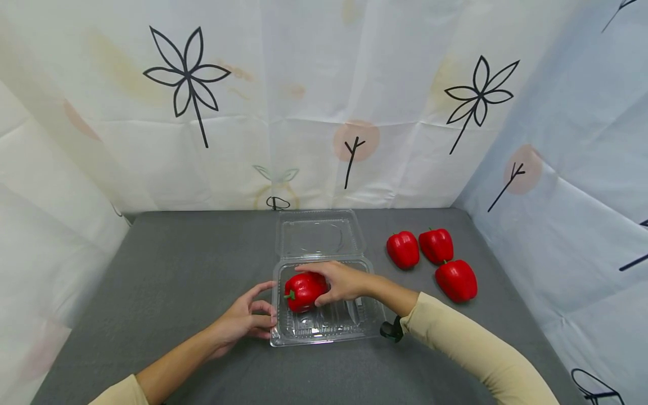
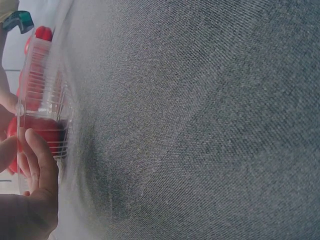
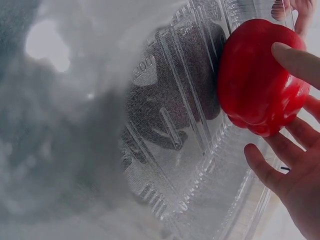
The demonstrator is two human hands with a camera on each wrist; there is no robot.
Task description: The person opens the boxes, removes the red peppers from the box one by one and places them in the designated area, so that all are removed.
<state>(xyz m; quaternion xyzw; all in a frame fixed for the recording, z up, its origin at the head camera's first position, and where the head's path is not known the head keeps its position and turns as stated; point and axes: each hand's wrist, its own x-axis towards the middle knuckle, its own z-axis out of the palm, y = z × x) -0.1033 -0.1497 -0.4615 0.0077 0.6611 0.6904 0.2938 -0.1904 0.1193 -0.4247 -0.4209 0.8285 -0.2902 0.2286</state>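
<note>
A red bell pepper point(image 1: 302, 293) with a green stem lies on its side within the left part of a clear plastic clamshell container point(image 1: 329, 332). The right hand point(image 1: 344, 281) reaches over the container and holds this pepper from its right side. In the right wrist view, the thumb lies over the pepper point(image 3: 255, 75) and several fingers spread along its other side. At the container's left edge, the left hand point(image 1: 243, 320) holds the rim. The left wrist view shows its curved fingers point(image 2: 42, 157) against the ribbed outer wall, level with the pepper.
Three more red bell peppers, one of them nearest the front point(image 1: 457, 281), lie on the grey tabletop point(image 1: 202, 253) to the right of the container. The clear lid point(image 1: 319, 233) lies folded back behind it. Patterned white cloth point(image 1: 304, 101) hangs behind and at both sides.
</note>
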